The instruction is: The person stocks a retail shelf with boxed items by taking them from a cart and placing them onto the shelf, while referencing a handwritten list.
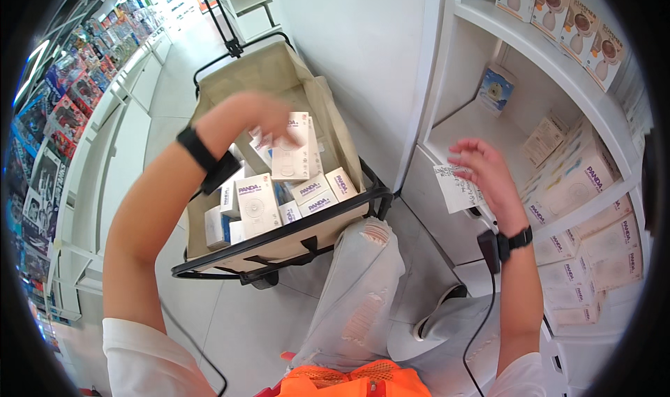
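Observation:
My left hand (269, 121), smeared by motion, is over the wagon (206, 121), with its fingertips in front of a white fan box (292, 165). Whether it grips that box cannot be made out. Below it, another white fan box (257, 205) leans among several smaller white boxes (322, 203) piled in the near end of the wagon. To the right, my right hand (488, 173) is raised before the shelving, fingers curved and apart. A white handwritten paper (453, 189) shows right behind those fingers; I cannot tell whether they touch it.
White shelves (516, 30) at right bear fan boxes (558, 13) on top, a blue box (496, 88), and stacked white boxes (569, 278) lower down. A white wall (356, 48) adjoins the wagon. Packed display shelves (91, 76) curve along the left. The wagon's black handle (222, 16) stands at its far end.

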Demonstrator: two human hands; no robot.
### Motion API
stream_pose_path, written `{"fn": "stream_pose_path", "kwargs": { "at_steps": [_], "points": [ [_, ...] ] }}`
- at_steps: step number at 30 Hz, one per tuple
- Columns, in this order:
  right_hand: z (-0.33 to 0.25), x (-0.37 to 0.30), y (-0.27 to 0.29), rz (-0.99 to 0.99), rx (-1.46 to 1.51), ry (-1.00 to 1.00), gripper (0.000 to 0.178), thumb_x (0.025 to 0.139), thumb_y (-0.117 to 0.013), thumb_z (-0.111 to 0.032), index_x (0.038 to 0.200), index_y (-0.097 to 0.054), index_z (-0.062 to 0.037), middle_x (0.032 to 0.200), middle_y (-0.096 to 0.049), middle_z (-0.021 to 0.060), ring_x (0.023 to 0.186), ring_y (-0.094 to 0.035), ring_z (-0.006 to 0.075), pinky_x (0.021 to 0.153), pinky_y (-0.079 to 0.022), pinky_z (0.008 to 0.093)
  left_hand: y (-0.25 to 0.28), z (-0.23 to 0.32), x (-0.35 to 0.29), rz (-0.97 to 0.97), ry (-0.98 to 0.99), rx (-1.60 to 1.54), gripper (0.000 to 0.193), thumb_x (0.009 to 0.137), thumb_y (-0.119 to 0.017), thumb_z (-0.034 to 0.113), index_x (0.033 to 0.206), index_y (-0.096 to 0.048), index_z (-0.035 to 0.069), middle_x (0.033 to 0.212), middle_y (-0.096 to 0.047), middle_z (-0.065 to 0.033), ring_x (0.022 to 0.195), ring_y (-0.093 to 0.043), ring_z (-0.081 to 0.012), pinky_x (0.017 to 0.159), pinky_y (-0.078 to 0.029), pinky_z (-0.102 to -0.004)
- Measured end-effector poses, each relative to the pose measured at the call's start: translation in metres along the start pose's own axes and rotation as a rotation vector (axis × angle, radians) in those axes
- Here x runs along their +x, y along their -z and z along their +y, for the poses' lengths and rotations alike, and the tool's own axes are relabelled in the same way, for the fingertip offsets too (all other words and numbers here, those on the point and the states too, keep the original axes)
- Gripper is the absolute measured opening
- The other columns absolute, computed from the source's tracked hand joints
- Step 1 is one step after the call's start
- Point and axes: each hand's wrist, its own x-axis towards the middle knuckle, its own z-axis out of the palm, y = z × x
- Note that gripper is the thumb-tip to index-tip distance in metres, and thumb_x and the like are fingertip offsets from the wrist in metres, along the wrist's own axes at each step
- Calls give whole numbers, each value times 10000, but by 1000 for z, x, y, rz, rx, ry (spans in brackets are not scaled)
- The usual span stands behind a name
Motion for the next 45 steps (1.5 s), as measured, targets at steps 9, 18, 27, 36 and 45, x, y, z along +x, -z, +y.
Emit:
{"fn": "stream_pose_path", "kwargs": {
  "at_steps": [9,18,27,36,45],
  "points": [
    [-1,-33,1,-148,-51,-22,147,989,-589,-125,1093,-654,-44,1032,-718,65,931,-704,177,833,-556,313,-169,-186,30,124,585,-629,770,771,-812,591,1232,-696,-15,1124,-715,-211,976,-692,-324,791,-577,-467],
    [1,-49,27,-128,-66,-65,131,1002,-573,-114,1035,-672,-34,935,-705,54,845,-691,146,772,-553,282,-215,-165,26,133,810,-1012,618,821,-686,285,1353,-594,-16,1215,-661,-281,1043,-679,-400,866,-541,-509],
    [2,-47,44,-115,-15,-82,141,1008,-582,-148,1026,-668,-38,908,-693,45,810,-670,134,749,-544,272,-253,-185,38,-249,791,-601,785,694,-908,389,1338,-641,29,1310,-651,-232,1032,-705,-331,900,-581,-434],
    [-11,-48,43,-154,-25,-50,155,1003,-593,-175,1021,-672,-43,903,-689,35,806,-663,123,742,-535,265,-215,-200,-4,14,720,-660,721,632,-913,337,1203,-662,-26,1134,-693,-197,891,-703,-316,707,-601,-433],
    [-10,-56,26,-194,-37,-18,158,985,-636,-172,1046,-679,-33,913,-701,20,803,-654,107,712,-535,256,-61,-54,-159,1028,204,-241,660,618,-819,251,1209,-657,7,1093,-695,-202,958,-672,-325,886,-539,-402]
  ]
}}
